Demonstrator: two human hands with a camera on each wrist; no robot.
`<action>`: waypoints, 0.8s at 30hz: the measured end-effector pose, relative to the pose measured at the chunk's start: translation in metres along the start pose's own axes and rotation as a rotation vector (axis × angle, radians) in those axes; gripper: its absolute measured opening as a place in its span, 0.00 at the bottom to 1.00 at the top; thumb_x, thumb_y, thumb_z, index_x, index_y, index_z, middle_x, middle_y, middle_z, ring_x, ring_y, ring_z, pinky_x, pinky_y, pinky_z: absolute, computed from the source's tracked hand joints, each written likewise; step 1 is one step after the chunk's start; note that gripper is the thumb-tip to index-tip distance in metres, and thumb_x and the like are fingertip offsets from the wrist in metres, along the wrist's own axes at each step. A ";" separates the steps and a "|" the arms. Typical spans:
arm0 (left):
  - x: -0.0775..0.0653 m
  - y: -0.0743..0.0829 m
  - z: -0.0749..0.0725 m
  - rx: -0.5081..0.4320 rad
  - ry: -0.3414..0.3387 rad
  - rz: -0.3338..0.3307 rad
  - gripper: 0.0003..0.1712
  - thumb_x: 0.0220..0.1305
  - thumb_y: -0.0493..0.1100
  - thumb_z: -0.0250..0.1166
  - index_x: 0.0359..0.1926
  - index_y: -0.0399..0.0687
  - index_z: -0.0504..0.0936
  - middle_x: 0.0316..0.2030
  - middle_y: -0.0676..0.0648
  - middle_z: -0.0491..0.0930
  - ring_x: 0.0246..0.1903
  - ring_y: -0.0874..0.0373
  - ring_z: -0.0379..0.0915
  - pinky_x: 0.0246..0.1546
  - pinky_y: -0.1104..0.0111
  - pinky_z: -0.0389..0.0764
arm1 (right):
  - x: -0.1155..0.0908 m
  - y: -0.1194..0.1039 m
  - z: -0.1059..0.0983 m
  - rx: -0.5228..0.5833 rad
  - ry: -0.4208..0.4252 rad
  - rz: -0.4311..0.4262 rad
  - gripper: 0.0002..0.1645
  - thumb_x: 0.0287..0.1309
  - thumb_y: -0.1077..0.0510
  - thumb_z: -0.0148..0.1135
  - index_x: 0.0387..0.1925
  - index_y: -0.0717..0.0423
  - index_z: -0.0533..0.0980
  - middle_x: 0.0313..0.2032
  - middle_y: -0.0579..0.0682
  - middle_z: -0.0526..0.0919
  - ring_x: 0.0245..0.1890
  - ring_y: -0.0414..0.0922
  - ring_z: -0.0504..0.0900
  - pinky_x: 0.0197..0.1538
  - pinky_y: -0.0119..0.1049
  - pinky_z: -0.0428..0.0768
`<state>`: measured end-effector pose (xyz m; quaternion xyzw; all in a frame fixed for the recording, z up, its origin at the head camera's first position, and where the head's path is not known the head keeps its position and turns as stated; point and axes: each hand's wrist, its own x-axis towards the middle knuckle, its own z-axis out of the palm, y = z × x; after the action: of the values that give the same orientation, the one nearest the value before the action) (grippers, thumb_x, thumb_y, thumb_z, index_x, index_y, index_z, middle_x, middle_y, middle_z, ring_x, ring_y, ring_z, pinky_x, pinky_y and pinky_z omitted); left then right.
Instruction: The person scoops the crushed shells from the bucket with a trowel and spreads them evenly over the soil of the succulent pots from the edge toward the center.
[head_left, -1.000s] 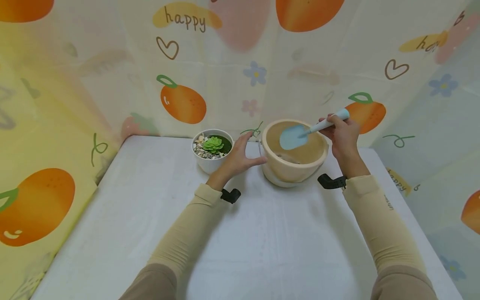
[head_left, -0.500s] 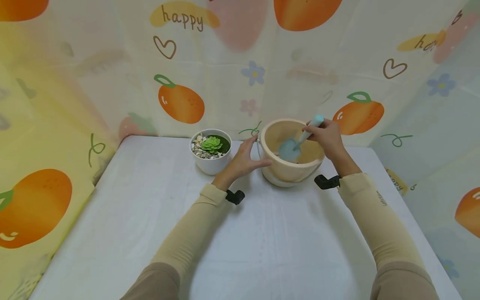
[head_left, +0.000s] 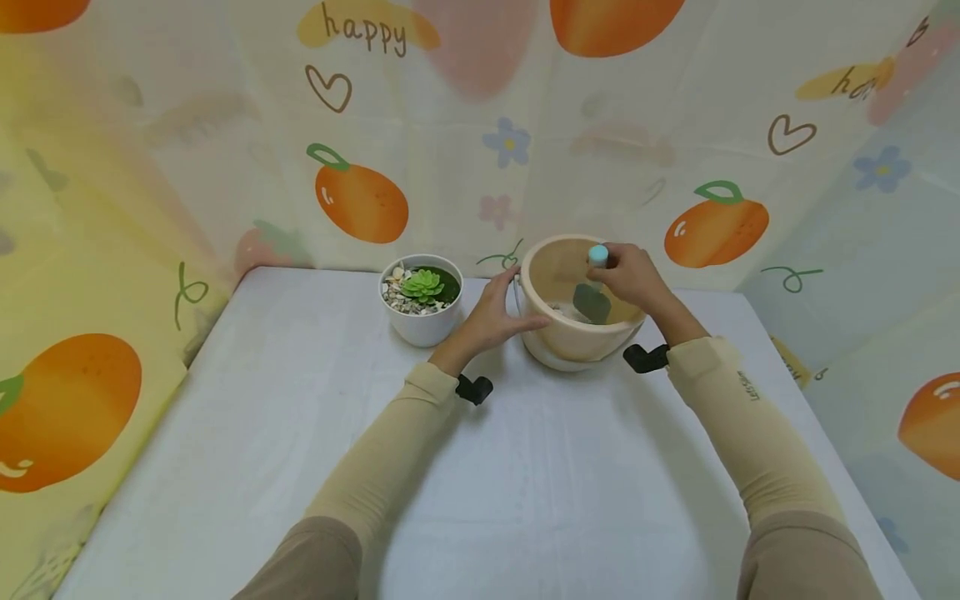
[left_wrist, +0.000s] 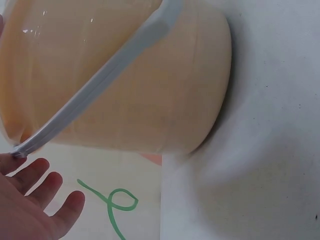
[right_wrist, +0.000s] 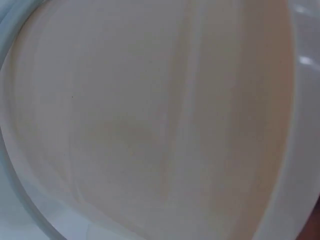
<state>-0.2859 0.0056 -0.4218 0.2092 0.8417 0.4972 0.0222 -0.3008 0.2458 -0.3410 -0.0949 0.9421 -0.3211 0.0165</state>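
Observation:
A cream bucket point(head_left: 573, 346) stands upright at the back of the table, its pale carry handle point(left_wrist: 95, 95) hanging down the side in the left wrist view. My left hand point(head_left: 487, 321) rests against the bucket's left rim, thumb and fingers spread. In the left wrist view the fingers point(left_wrist: 65, 212) are extended near the handle's end. My right hand point(head_left: 633, 275) pinches the handle of a small light-blue trowel point(head_left: 597, 257) over the bucket. The trowel's blade points down inside, looking dark there. Something pale, too unclear to name, lies at the bottom. The right wrist view shows only the bucket's outer wall point(right_wrist: 150, 110).
Left of the bucket stands a white pot point(head_left: 422, 325) with a green succulent point(head_left: 423, 286) and pebbles. A white cloth covers the table point(head_left: 525, 483). Directly behind the table hangs a fruit-print curtain point(head_left: 450, 183).
My right hand has moved left and brought the trowel from above the rim down into the bucket, turning it upright. My left hand has shifted slightly right along the rim.

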 end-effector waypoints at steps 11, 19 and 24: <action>0.004 0.007 0.004 0.004 0.003 0.021 0.62 0.51 0.57 0.75 0.77 0.49 0.46 0.72 0.41 0.56 0.73 0.48 0.52 0.72 0.52 0.57 | 0.004 -0.001 0.013 -0.124 0.024 -0.064 0.12 0.60 0.58 0.61 0.39 0.64 0.75 0.40 0.64 0.83 0.43 0.59 0.80 0.47 0.51 0.78; 0.005 0.009 0.005 0.031 0.002 0.002 0.65 0.49 0.59 0.75 0.77 0.47 0.44 0.73 0.40 0.54 0.73 0.47 0.51 0.72 0.52 0.58 | 0.012 -0.007 0.025 -0.166 0.126 -0.051 0.11 0.56 0.55 0.59 0.34 0.60 0.75 0.29 0.55 0.77 0.30 0.49 0.72 0.36 0.38 0.69; 0.005 0.009 0.006 0.042 -0.002 0.000 0.67 0.47 0.60 0.76 0.77 0.45 0.44 0.73 0.40 0.54 0.73 0.47 0.51 0.72 0.51 0.59 | 0.015 -0.011 0.030 -0.037 0.094 -0.117 0.11 0.62 0.54 0.61 0.36 0.59 0.77 0.30 0.53 0.77 0.32 0.47 0.73 0.38 0.36 0.71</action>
<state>-0.2864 0.0161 -0.4160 0.2100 0.8519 0.4793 0.0189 -0.3113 0.2159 -0.3576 -0.1350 0.9404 -0.3083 -0.0482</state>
